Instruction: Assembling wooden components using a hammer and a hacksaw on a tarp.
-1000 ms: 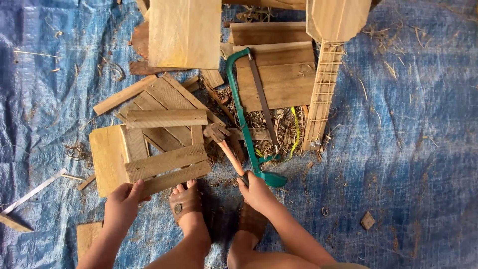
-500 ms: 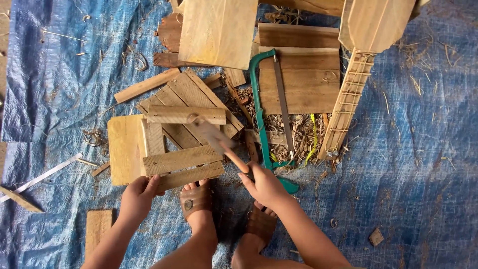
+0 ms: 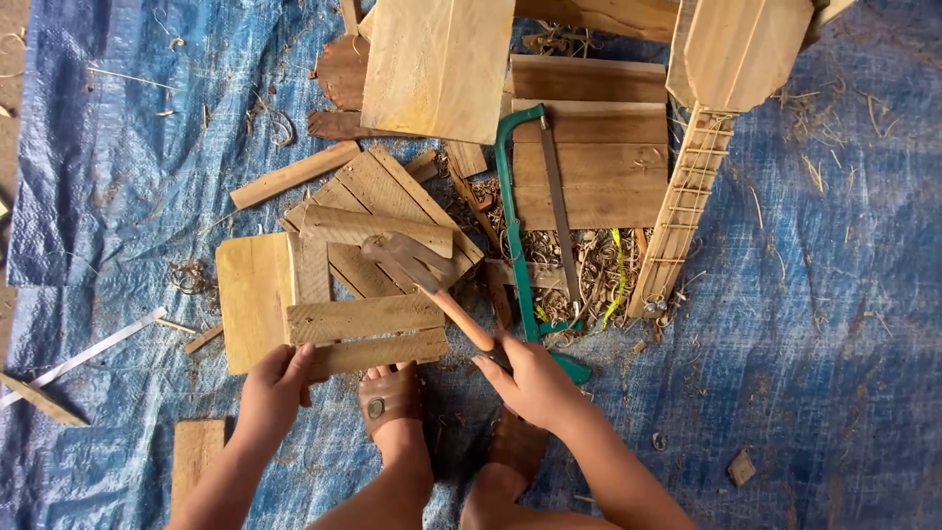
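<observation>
1. The right hand (image 3: 535, 385) is closed round the hammer (image 3: 424, 275) handle's near end; the handle runs up and left, head over the slats (image 3: 365, 319).
2. The left hand (image 3: 275, 388) grips the near edge of the wood panel (image 3: 257, 299), fingers curled over it.
3. A green saw (image 3: 518, 236) lies just right of the hammer, lengthwise away from the person.
4. Bare tarp (image 3: 834, 324) stretches right; boards crowd the far edge.
</observation>
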